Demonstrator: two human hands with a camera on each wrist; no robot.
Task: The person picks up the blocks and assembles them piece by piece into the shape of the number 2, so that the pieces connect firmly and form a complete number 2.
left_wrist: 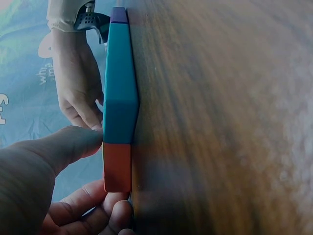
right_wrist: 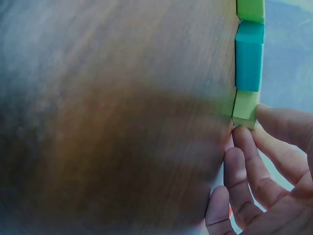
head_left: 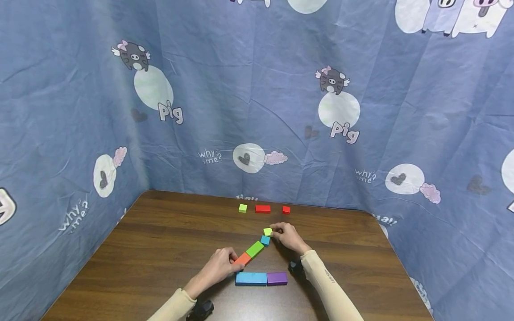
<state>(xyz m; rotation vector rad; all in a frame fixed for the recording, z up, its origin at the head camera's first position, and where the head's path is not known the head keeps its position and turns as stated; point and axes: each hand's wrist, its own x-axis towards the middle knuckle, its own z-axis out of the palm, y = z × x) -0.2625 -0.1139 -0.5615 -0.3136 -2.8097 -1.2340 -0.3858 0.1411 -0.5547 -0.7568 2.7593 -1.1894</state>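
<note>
A slanting row of blocks runs up the table in the head view. My left hand (head_left: 221, 264) pinches the orange block (head_left: 243, 259) at the lower end, thumb at its near side and fingers curled at its far side. Above it in line come a green block (head_left: 254, 249) and a small blue cube (head_left: 265, 240). At the top end, my right hand (head_left: 290, 236) holds a yellow-green cube (head_left: 267, 231) between thumb and fingers. The right wrist view shows this yellow-green cube (right_wrist: 245, 105) against the blue cube (right_wrist: 249, 61).
Below the slanting row, a long blue block (head_left: 251, 279) and a purple block (head_left: 277, 278) lie end to end. Toward the table's back edge are another yellow-green cube (head_left: 242, 208), a red block (head_left: 263, 209) and a red cube (head_left: 286, 210). A blue patterned cloth (head_left: 249, 111) hangs behind.
</note>
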